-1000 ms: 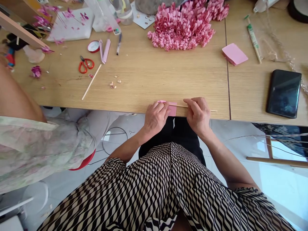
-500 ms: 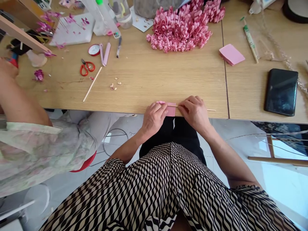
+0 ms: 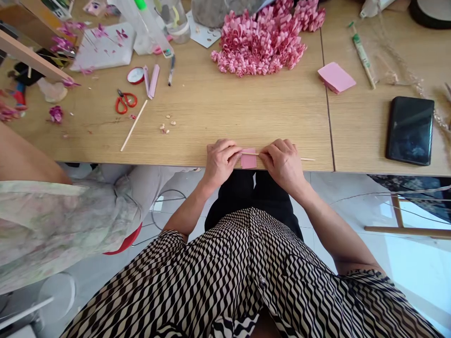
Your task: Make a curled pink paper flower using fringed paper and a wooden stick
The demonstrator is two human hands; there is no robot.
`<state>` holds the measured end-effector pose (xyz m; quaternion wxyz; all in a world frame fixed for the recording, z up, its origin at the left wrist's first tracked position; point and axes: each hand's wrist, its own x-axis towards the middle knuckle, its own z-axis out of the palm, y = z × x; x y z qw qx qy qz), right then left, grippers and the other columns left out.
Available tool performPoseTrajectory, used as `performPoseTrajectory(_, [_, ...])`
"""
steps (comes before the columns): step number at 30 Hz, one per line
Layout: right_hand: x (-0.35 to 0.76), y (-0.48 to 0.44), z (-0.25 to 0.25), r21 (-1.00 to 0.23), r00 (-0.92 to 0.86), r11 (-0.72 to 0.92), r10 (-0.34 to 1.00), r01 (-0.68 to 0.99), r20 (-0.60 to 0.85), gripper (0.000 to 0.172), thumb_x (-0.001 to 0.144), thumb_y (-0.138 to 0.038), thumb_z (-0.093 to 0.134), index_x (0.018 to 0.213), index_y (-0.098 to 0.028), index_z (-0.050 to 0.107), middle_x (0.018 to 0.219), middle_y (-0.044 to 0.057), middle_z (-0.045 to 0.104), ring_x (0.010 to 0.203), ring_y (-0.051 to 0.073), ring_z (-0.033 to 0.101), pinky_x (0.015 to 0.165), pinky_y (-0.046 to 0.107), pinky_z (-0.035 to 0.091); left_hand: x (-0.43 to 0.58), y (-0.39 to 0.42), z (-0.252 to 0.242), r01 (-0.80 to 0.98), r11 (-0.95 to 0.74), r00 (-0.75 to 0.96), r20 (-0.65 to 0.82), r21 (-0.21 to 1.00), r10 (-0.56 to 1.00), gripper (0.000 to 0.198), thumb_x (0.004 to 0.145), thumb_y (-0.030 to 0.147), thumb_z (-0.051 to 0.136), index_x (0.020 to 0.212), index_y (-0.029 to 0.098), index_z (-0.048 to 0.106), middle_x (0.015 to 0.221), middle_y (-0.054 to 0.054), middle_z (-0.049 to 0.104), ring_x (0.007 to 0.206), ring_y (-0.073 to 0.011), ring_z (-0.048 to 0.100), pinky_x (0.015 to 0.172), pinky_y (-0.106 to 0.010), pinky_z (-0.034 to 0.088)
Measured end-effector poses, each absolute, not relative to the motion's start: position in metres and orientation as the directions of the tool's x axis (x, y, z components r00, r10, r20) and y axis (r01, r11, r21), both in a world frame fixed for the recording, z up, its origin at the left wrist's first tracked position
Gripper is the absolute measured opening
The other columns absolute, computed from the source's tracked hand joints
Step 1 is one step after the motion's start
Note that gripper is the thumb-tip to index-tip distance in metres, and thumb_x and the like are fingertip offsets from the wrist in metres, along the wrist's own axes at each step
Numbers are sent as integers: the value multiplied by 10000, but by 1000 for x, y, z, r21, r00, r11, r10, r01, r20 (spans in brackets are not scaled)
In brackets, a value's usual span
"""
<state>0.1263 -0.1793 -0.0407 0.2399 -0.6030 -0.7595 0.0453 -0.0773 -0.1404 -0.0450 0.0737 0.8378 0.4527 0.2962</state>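
Note:
My left hand (image 3: 221, 162) and my right hand (image 3: 283, 164) are close together at the table's near edge. A thin wooden stick (image 3: 278, 156) lies across them, its far end sticking out past my right hand. My right fingers pinch the stick. My left fingertips cover its other end, hiding the small pink paper curl there. A square of pink paper (image 3: 248, 161) hangs between my hands, just below the stick. How it joins the stick is hidden.
A heap of pink paper curls (image 3: 259, 47) fills the table's far middle. Red scissors (image 3: 126, 102), a loose stick (image 3: 134, 126), a pink paper pad (image 3: 336, 77) and a black phone (image 3: 409, 130) lie around. A co-worker's floral sleeve (image 3: 59, 211) is at left.
My hands have moved closer together. My right hand has slid left along the stick, and my left fingers now cover the pink curl that showed at the stick's end.

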Motion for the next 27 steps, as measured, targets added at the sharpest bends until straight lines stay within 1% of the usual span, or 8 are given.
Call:
performPoseTrajectory(5, [126,-179,-42,-322,-164,263,939,910,303,249,965,-310,443,871,-196,642,892,83,626,850,224,473,738,359,317,-78,-140,-49,714,-572,390,449,403,804,144,910,322,628,919,211,721,982,-41,717,978,-186,647,884,-356,422])
performPoseTrajectory(11, [126,-179,-44,-285,-163,252,940,925,300,233,964,-305,453,872,-193,635,894,81,628,853,224,477,738,356,320,-77,-139,-49,700,-570,374,460,430,805,131,908,301,634,883,205,721,945,-34,734,960,-181,660,880,-352,430])
performPoseTrajectory(16, [125,-178,-45,-269,-162,247,940,931,301,225,961,-307,463,872,-192,636,893,82,629,856,227,479,736,358,326,-76,-140,-49,697,-561,358,461,447,812,117,911,255,629,979,218,716,956,-28,747,954,-178,663,895,-355,430])
performPoseTrajectory(22, [130,-180,-43,-307,-168,259,941,916,292,225,955,-283,458,860,-183,636,895,93,624,846,225,469,741,354,352,-79,-140,-49,702,-570,359,479,428,801,118,903,247,640,997,229,709,943,-24,746,949,-180,665,904,-364,430])
performPoseTrajectory(27, [132,-182,-42,-328,-162,257,943,909,290,220,951,-272,458,860,-181,636,895,96,620,838,221,463,741,352,360,-82,-141,-46,706,-572,384,453,418,804,160,888,281,661,1029,212,693,1006,-40,727,992,-197,650,923,-369,427])
